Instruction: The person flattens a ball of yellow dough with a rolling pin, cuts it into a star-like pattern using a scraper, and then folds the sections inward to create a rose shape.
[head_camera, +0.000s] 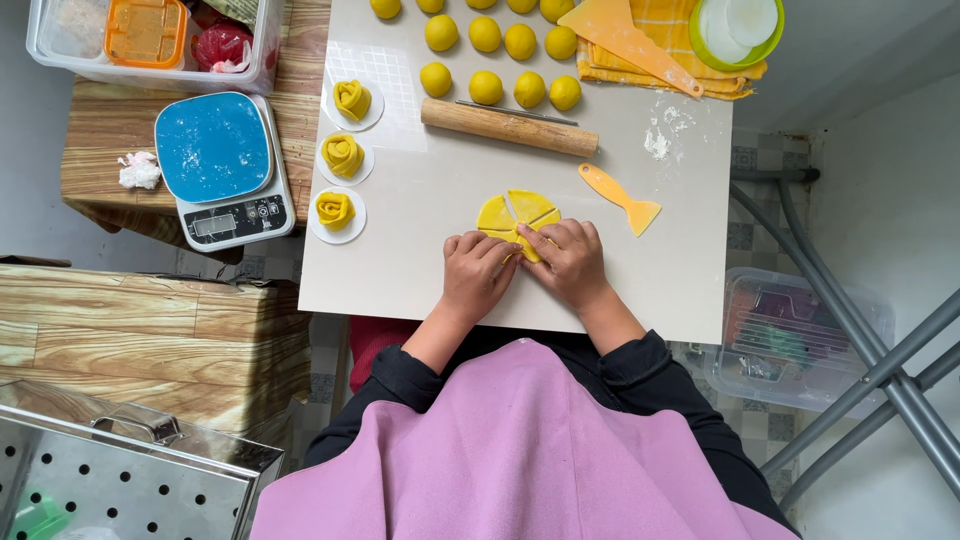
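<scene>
Both hands at near edge of white bench (420, 240): left hand (478, 270) and right hand (572, 258) pinching yellow dough disc (515, 212), cut into wedges. Rolling pin (508, 127) just beyond; dough balls (486, 88) farther.

We see one screen: the small grey rectangular display (214, 225) on the front strip of the white kitchen scale (226, 170) with its blue top, left of the white tabletop (420, 250). A red wrapped packet (222, 44) lies in the clear plastic box (262, 60) beyond it.
</scene>
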